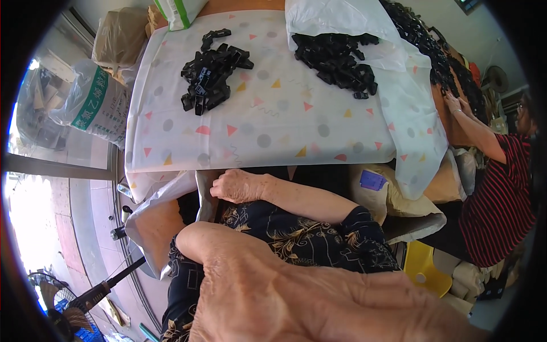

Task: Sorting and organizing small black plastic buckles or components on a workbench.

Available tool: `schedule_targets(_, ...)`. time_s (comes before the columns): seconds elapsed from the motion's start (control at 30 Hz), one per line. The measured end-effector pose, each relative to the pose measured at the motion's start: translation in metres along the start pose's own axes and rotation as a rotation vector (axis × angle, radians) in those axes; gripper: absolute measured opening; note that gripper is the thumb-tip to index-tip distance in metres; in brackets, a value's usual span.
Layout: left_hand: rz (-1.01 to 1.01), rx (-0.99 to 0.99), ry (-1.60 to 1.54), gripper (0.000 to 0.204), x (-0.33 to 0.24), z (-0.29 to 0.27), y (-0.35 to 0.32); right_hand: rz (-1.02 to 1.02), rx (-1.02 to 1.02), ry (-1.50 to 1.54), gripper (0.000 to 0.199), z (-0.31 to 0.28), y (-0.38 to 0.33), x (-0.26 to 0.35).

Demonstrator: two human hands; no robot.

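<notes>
In the head view, the left hand (236,185) rests loosely curled and empty on a white plastic bag (162,214) at the counter (273,131) edge, while the right hand (342,302) lies open, close under the camera. The nearer pile of black plastic parts (212,71) lies toward twelve o'clock from the left hand, well apart, its long axis running one to seven. A second pile (339,60) sits at one o'clock.

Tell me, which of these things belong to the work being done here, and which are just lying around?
In use:
left pile of black plastic parts
right pile of black plastic parts
patterned table cover
white plastic sheet
right hand, resting at the table's near edge

Lying about:
white printed sack
brown bag
yellow stool
fan
</notes>
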State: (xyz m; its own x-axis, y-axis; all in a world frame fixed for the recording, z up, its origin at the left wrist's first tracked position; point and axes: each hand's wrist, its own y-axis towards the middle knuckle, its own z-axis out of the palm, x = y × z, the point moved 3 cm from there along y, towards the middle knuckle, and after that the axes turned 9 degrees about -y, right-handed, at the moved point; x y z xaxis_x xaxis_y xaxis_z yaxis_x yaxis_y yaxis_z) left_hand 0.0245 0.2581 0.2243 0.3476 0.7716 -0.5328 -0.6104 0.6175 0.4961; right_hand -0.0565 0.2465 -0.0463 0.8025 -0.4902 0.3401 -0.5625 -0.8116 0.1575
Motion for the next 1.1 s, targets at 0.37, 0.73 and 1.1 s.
schedule_targets(0.37, -0.171, 0.189, 0.066, 0.026, -0.006, -0.026, -0.008, 0.059, -0.114, 0.363, 0.016, -0.079, -0.052, 0.006)
schedule_targets(0.73, -0.229, 0.081, 0.606, 0.019, 0.010, -0.140, 0.038, 0.902, -0.477, -0.345, 0.029, -0.196, -0.245, -0.094)
schedule_targets(1.1, -0.227, -0.475, 2.018, 0.026, -0.040, -0.274, -0.012, 0.969, -0.239, -0.450, 0.027, -0.190, -0.273, -0.146)
